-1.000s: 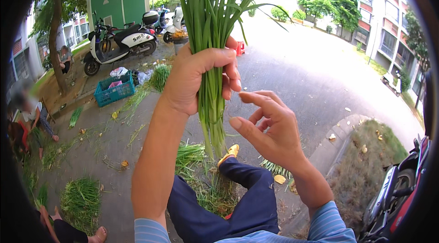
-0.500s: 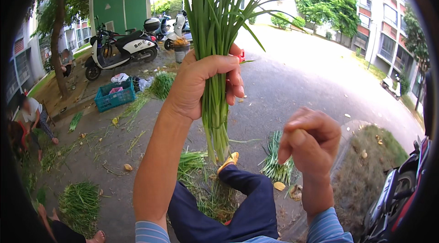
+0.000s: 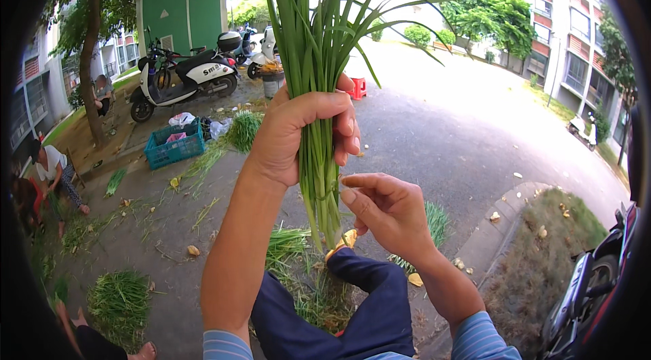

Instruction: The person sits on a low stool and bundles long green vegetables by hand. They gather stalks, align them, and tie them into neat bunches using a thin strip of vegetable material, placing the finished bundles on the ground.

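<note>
Head view: gripping green stalks [image 3: 308, 62], already bunched at upper centre, in the curled left hand [image 3: 291, 128]; nearly pinching with the right hand [image 3: 392, 214], can't tell if holding anything; with loose greens [image 3: 285, 245] ungathered, lower centre.

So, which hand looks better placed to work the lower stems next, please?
Probably the right hand: it is close to the lower stems, while the left hand grips the green bundle higher up.

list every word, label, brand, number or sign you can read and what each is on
White scooter: dark lettering on its rear side, not copied here.
Green structure: small pale triangular sign, any text too small to read.
Green bundle in the left hand: no text.
</note>
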The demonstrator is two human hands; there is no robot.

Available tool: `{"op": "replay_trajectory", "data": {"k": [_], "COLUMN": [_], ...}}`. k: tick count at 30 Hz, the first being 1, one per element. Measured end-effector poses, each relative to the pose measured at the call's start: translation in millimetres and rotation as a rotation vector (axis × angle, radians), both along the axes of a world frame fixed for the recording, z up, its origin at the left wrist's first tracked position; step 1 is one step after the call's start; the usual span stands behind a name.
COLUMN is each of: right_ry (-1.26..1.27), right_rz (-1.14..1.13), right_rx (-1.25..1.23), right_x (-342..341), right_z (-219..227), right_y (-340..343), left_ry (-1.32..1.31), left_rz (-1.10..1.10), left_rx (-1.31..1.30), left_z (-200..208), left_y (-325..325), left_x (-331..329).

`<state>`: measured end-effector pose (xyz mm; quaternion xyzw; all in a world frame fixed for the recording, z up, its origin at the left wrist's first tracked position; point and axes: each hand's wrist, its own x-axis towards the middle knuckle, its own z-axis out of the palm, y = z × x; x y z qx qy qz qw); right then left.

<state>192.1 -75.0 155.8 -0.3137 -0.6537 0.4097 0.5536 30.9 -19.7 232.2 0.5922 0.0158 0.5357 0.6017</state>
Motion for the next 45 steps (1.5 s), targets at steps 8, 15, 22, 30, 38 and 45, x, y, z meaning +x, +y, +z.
{"op": "replay_trajectory", "data": {"k": [8, 15, 22, 30, 38, 45], "right_ry": [0.008, -0.231, -0.483, -0.685, -0.611, -0.277], "right_rz": [0.077, 0.109, 0.156, 0.289, 0.208, -0.228], "right_rx": [0.041, 0.225, 0.401, 0.237, 0.270, 0.292], "right_x": [11, 29, 29, 14, 9, -1], "right_z": [-6, -17, -32, -165, -140, -52], "right_y": [-9, -25, -36, -41, -30, -20], "left_ry": [-0.032, -0.056, -0.046, -0.057, -0.049, -0.067], "left_rz": [-0.020, -0.003, 0.061, 0.088, 0.074, 0.054], "left_rx": [-0.018, -0.019, -0.026, -0.053, -0.066, -0.058], "left_z": [-7, -6, -5, -8, -19, -18], "left_y": [4, 9, 8, 13, 13, 15], "left_x": [-9, -14, -14, -9, -21, -16]}}
